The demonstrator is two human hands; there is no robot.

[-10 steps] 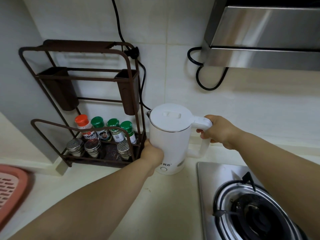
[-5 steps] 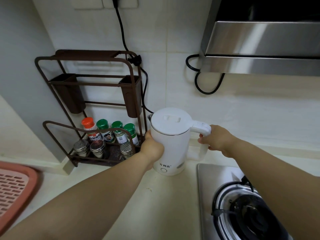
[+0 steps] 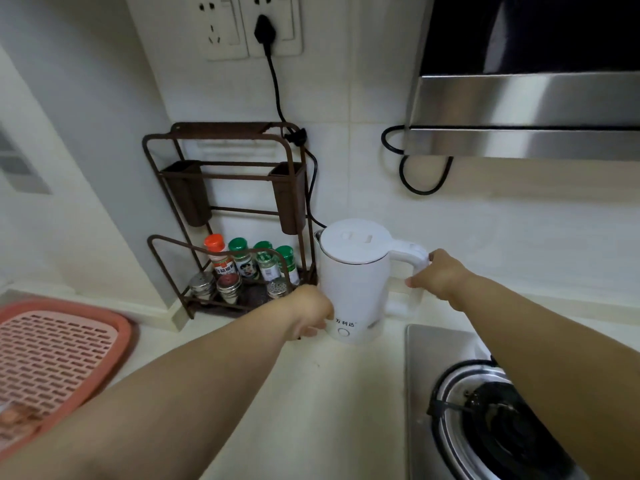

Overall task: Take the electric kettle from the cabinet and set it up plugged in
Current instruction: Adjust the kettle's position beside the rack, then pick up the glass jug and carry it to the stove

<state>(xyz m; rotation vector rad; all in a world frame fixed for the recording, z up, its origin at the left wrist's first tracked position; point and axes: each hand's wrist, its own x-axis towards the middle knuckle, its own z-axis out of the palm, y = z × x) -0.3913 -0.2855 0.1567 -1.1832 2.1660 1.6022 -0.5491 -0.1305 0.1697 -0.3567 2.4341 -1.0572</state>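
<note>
Kettle (image 3: 353,282) white, lid shut, upright on counter (image 3: 311,393) beside rack (image 3: 228,216), my view tipped up since a second ago so socket (image 3: 273,26) and plug (image 3: 265,29) show, left hand (image 3: 308,315) cupping its base, right hand (image 3: 438,275) curled round handle.

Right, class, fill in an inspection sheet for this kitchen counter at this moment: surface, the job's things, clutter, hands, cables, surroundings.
Surface: pale countertop, bare in the middle.
Job's things: white kettle upright on the counter, lid shut; black plug in the wall socket.
Clutter: brown spice rack with capped bottles and shakers, left of the kettle; pink slotted tray at far left.
Hands: left hand against the kettle's lower side; right hand on its handle.
Cables: black cord drops from the plug behind the rack toward the kettle; another loops under the hood.
Surroundings: steel range hood, gas burner, tiled wall.
</note>
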